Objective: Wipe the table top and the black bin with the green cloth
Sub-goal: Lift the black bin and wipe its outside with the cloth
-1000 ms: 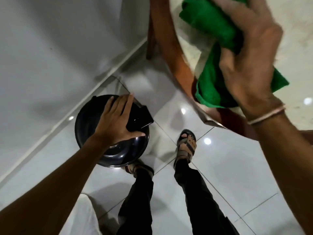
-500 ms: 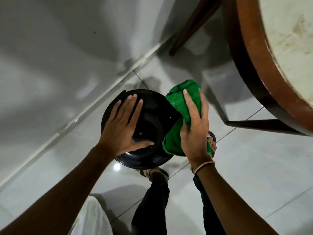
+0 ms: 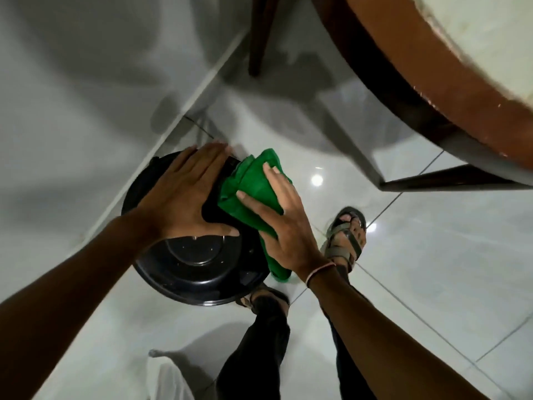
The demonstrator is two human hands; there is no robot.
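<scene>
The round black bin (image 3: 199, 272) stands on the floor by the wall, its glossy lid facing me. My left hand (image 3: 184, 200) lies flat on the far left part of the lid, fingers spread. My right hand (image 3: 284, 226) presses the folded green cloth (image 3: 253, 189) against the right side of the lid; the cloth hangs over the bin's edge below my palm. The round table (image 3: 432, 67), with a brown rim and pale top, fills the upper right corner.
A white wall and skirting (image 3: 161, 148) run along the left. Dark table legs (image 3: 259, 36) and a crossbar (image 3: 450, 180) stand over the glossy tiled floor. My sandalled feet (image 3: 346, 235) are right of and below the bin.
My right hand brought the cloth down from the table top onto the bin lid. It has since slid further up and across the lid. My left hand stayed on the lid.
</scene>
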